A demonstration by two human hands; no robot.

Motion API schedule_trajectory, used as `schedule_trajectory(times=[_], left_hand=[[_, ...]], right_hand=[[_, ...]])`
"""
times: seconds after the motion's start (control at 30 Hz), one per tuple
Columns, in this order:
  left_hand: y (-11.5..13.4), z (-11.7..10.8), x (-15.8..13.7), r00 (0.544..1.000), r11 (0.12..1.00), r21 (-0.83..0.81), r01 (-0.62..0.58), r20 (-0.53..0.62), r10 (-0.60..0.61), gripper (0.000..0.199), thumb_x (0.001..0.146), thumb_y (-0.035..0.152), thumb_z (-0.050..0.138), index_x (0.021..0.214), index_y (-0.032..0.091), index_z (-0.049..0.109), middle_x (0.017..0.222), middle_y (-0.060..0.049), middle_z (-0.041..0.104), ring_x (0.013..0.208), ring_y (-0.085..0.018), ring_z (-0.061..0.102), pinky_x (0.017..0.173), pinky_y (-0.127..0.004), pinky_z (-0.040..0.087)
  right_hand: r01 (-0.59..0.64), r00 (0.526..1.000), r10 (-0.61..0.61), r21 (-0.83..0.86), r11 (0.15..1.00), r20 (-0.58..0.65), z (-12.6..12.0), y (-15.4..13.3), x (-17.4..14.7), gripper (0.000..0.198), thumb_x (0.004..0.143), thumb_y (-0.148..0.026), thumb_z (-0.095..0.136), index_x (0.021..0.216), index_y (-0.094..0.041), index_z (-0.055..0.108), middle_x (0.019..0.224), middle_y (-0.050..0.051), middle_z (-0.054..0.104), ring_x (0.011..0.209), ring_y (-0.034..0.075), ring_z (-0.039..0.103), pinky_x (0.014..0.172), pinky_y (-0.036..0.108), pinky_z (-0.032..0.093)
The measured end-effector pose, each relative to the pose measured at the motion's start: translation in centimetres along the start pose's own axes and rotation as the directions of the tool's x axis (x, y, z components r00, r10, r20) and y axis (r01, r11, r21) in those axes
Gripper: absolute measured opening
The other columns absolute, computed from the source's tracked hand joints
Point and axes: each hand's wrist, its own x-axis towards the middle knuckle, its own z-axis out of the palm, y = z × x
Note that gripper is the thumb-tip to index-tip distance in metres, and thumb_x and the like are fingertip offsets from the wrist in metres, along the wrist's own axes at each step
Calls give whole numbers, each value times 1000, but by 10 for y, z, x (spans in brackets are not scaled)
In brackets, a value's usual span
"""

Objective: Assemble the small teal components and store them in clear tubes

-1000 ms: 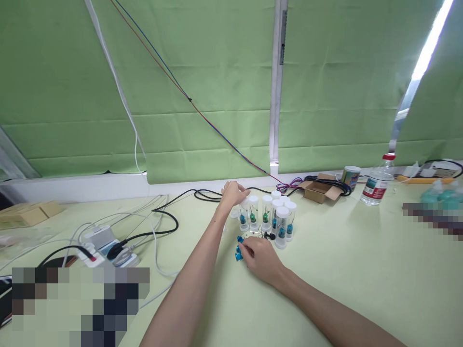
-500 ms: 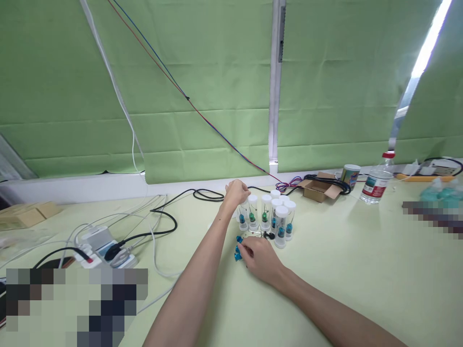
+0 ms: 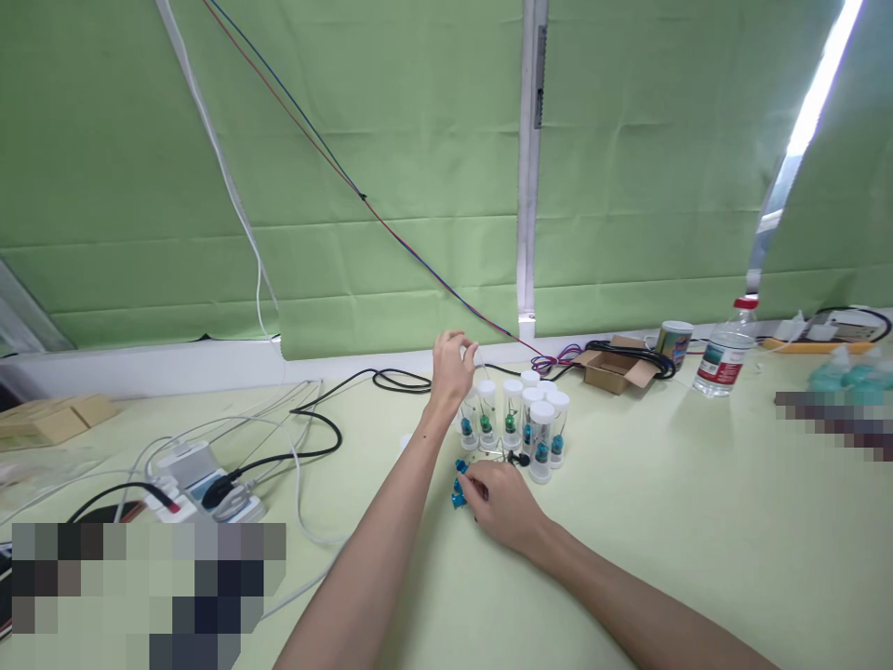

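My left hand (image 3: 453,368) is raised just behind the leftmost clear tubes, its thumb and forefinger pinched together. A thin, pale line shows by the fingertips, too fine to name. Several clear tubes with white caps stand upright in a cluster; a front tube (image 3: 542,445) holds a small blue part, and another tube (image 3: 486,414) a green one. Lower down, my right hand (image 3: 503,502) rests on the table with its fingers curled in, and whatever they hold is hidden. Small blue parts (image 3: 459,484) lie against its fingertips. A black piece (image 3: 518,459) lies between this hand and the tubes.
A power strip (image 3: 223,493) and tangled cables lie at the left. Behind the tubes, to the right, are an open cardboard box (image 3: 608,372) with a coiled black cable, a printed can (image 3: 674,344) and a water bottle (image 3: 726,354). Green blinds (image 3: 405,186) hang behind the table.
My left hand has lifted a little and turned, so its pinched fingers now point up and right above the tubes. My right hand has stayed in place.
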Motion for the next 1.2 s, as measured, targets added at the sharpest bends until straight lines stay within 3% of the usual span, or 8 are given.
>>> schedule_trajectory(times=[0.13,0.23,0.37,0.57,0.7,0.8,0.93,1.2], left_hand=[[10,-18,-8,983,997,-51,-52,-179,42,16,94,22,45,88,18,59,113,-10,60,114,-19,54,102,-32,39],[19,-36,-20,897,972,-171,-159,-437,70,14,94,25,47,85,18,56,105,-9,61,105,-18,58,96,-31,44],[29,-59,-39,839,923,-317,-218,-545,11,13,94,29,49,88,19,54,105,-8,57,104,-17,59,87,-30,52],[34,-76,-70,835,794,-586,-164,-511,-205,15,95,36,46,94,21,45,110,-5,49,93,-14,66,86,-36,57],[25,-74,-94,843,788,-606,-105,-475,-253,15,95,36,46,95,20,46,112,-6,48,83,-12,66,77,-34,60],[16,-68,-111,846,796,-604,-38,-444,-296,15,96,35,44,97,20,46,108,-5,49,77,-11,66,70,-32,61],[6,-58,-125,912,816,-576,35,-316,-262,15,96,35,44,96,21,48,108,-6,49,75,-12,65,68,-31,60],[0,-45,-135,952,892,-452,23,-263,-157,14,96,30,44,93,21,54,103,-6,52,79,-14,65,70,-30,58]], right_hand=[[-6,1000,6,12,1000,-3,1,0,0,33,89,-17,46,58,-20,40,55,-3,47,51,12,40,52,26,27],[0,1000,0,24,1000,-9,1,0,-1,33,90,-18,45,57,-20,40,55,-3,47,50,12,39,52,26,27],[15,997,-9,77,997,-76,-2,-1,0,35,93,-19,43,58,-20,42,56,-2,47,51,12,40,54,25,30],[-9,976,60,237,972,-208,-9,-3,3,34,96,-27,42,63,-20,48,56,-2,46,52,12,40,53,26,31],[-63,963,149,352,934,-224,-13,-5,3,32,99,-31,38,72,-20,51,56,-3,48,51,13,45,53,26,34],[-74,947,200,436,897,-252,-17,-7,2,26,99,-31,36,90,-18,56,61,-2,52,54,14,51,57,26,40],[-63,939,218,490,870,-267,-22,-10,-1,26,99,-33,36,104,-17,56,72,2,60,60,15,58,59,26,45],[-17,994,67,472,882,-88,-24,-9,-3,31,93,-29,49,122,-18,50,87,5,67,67,15,60,58,25,48]])
